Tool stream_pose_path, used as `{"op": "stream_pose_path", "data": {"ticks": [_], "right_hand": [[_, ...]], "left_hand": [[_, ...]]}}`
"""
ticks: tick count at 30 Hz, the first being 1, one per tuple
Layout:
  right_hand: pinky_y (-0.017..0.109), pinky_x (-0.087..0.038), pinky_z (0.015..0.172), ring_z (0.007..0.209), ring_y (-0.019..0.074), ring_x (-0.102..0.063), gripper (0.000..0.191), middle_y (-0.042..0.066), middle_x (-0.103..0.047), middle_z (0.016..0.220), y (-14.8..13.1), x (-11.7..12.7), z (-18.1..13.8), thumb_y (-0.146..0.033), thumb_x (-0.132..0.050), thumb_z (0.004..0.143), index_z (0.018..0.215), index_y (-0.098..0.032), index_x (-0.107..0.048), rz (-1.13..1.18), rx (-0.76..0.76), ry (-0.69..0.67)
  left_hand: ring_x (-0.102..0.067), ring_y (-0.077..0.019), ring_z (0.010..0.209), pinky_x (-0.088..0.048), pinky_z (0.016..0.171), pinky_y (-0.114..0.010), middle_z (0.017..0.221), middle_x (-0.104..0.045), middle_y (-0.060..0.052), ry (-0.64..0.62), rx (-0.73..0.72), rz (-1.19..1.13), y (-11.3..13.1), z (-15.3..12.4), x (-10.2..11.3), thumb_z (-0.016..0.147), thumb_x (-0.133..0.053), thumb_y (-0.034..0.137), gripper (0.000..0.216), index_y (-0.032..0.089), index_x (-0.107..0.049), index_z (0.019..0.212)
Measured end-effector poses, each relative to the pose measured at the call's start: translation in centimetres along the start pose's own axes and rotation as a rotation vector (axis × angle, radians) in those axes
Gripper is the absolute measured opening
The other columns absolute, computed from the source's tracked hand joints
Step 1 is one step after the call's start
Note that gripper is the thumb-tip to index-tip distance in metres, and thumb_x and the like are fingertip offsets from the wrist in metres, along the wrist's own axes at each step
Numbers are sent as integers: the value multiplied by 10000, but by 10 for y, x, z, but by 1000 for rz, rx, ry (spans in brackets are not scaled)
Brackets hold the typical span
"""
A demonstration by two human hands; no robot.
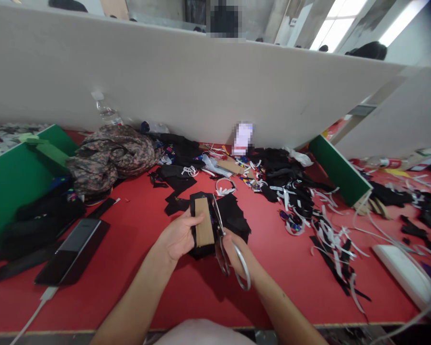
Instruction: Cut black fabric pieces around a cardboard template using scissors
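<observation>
My left hand (182, 232) grips a tan cardboard rectangle (204, 225) together with dark fabric (197, 199) behind it, the thumb pressed on the card's face. In my right hand (235, 247) is a pair of metal scissors (242, 263), its blades pointing away from me along the right side of the card. Whether the blades touch the fabric I cannot tell. More black fabric pieces (235, 218) lie on the red table (140, 268) just beyond and right of the scissors. A loop of white strip (225, 187) rests a little farther back.
Green dividers (339, 170) bound both sides. At left are a phone on a dark case (73, 249), a flowered cloth (111, 155) and a plastic bottle (106, 110). White strips and black scraps (290, 191) heap at right. A lit phone (243, 139) leans against the partition (187, 81).
</observation>
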State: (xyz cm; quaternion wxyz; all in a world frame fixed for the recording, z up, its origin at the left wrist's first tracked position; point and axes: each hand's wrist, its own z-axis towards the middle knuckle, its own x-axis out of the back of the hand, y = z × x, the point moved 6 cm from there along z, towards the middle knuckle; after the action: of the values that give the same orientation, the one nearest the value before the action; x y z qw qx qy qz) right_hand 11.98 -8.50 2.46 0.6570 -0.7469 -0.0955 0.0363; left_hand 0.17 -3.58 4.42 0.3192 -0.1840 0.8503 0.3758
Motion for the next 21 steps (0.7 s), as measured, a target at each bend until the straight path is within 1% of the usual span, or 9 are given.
{"op": "stream_pose_path", "data": {"ticks": [3,7,10,13,15,16,18,21], "right_hand": [[180,-306,346,366,71,-413,462,-22,-486,502,-2,1,1,-577,-312,844,736,-166,-494,26,-9,5],[172,-300,323,346,68,-397,454,-29,-472,485,-1,2,2,-573,-309,846,757,-165,-487,40,-7,20],[168,-298,315,363,74,-413,437,-33,-465,502,2,3,3,-569,-335,838,815,-163,-495,57,-28,45],[187,-392,392,490,109,-518,363,-14,-529,627,3,14,5,-527,-495,780,912,-189,-469,100,-36,198],[222,-459,495,634,144,-576,402,14,-574,767,1,19,7,-468,-622,703,953,-209,-445,165,-29,277],[234,-474,537,692,155,-583,430,21,-578,819,-1,19,8,-436,-664,669,962,-216,-439,209,-27,290],[236,-479,584,748,152,-576,449,11,-563,851,-2,17,10,-372,-710,626,957,-223,-446,292,-36,284],[224,-468,616,730,124,-551,416,-23,-528,799,-4,14,11,-293,-721,605,930,-225,-470,361,-40,301]], "left_hand": [[-636,-161,753,-513,752,-343,888,-643,-52,-12,-39,21,1,0,-1,750,-534,46,335,187,-546,1055],[-630,-189,853,-497,796,-350,964,-644,-64,-13,-127,42,5,1,-2,763,-530,74,337,195,-543,1077],[-622,-197,890,-487,816,-349,1002,-641,-71,-1,-181,57,7,2,-1,766,-532,93,344,199,-534,1093],[-607,-200,938,-476,835,-338,1071,-624,-82,-25,-183,65,6,1,-3,771,-540,117,334,195,-535,1096],[-600,-208,957,-478,831,-351,1105,-612,-81,-57,-162,62,3,-1,-7,770,-550,130,339,206,-531,1100],[-598,-213,961,-481,826,-361,1116,-608,-79,-74,-151,59,0,-1,-9,768,-555,136,344,213,-528,1102],[-593,-219,972,-483,822,-375,1131,-601,-75,-107,-133,50,-4,-2,-13,765,-564,149,356,225,-524,1110],[-581,-214,991,-477,834,-375,1140,-596,-67,-135,-141,42,-10,-2,-17,757,-581,167,384,235,-520,1130]]}}
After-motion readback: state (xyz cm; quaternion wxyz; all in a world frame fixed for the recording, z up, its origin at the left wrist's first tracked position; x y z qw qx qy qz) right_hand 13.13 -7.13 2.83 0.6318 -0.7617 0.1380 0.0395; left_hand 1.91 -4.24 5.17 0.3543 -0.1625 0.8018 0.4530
